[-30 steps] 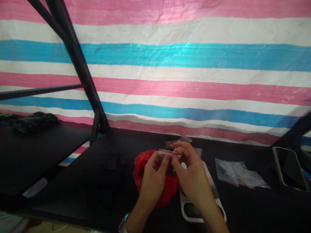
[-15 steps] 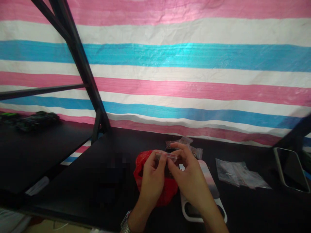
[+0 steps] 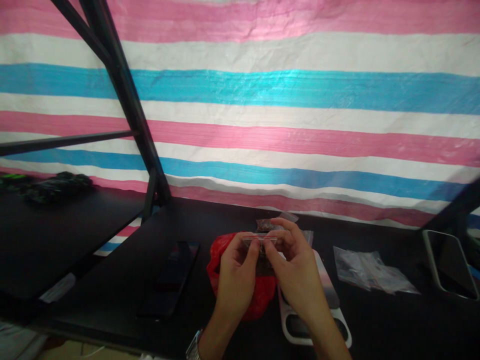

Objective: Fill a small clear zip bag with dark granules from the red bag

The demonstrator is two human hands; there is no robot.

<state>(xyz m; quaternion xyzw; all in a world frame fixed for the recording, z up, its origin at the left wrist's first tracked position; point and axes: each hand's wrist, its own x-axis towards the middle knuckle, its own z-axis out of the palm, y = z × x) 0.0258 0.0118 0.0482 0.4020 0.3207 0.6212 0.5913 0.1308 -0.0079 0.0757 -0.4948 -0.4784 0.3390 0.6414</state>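
Between my two hands is a small clear plastic bag (image 3: 261,239), pinched along its top edge by thumbs and fingers. My left hand (image 3: 239,265) closes on its left side, and my right hand (image 3: 292,260) on its right. Something dark shows below the bag's edge, too unclear to name. Right under the hands lies a red plastic bag (image 3: 258,300), open at the top, its inside mostly hidden. A white scale (image 3: 332,290) with a metal plate stands by my right forearm, partly covered by it.
Behind my hands lie clear bags (image 3: 264,225) with small dark contents. Flat clear bags (image 3: 369,270) are spread to the right, with a phone (image 3: 450,262) beyond. A dark phone-like slab (image 3: 170,280) lies left. A black metal frame (image 3: 129,100) rises before a striped sheet (image 3: 262,120).
My thumbs have come closer together along the bag's top edge, and the bag sits more level. My right hand has shifted slightly. The other things stay put.
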